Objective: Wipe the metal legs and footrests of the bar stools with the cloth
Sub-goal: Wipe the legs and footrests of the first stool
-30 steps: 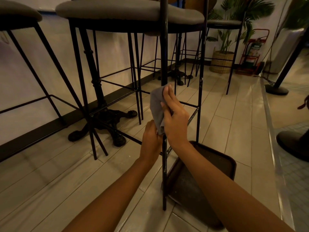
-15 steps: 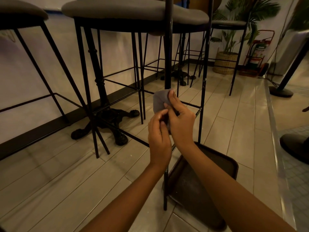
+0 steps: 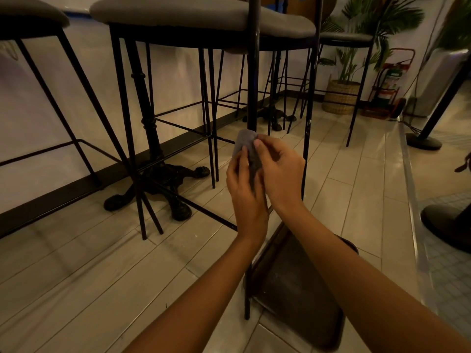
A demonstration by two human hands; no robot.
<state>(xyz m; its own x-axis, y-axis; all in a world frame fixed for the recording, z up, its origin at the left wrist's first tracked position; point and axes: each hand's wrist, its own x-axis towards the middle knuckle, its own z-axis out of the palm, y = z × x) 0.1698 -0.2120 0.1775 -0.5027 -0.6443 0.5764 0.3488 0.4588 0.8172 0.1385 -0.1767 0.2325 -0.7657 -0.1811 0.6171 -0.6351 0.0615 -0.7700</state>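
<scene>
Grey and soft, the cloth is bunched round the front leg of the nearest bar stool, about halfway down the black metal tube. The left hand has its grip closed on the lower part of the cloth, fingers pointing up along the leg. The right hand pinches the upper folds from the other side, its fingertips at the cloth's top edge. The two hands touch each other around the leg.

A thin black footrest runs low from this leg toward the stool's left legs. The leg's foot stands on the floor of pale long tiles, just beside a dark tray lying flat below the right forearm. More stools with grey padded seats stand in a row along a light wall with a dark skirting. Between their legs sits an ornate black table base with clawed feet. Farther back a palm grows from a woven basket, near a red stand holding an extinguisher. The light is dim and warm.
</scene>
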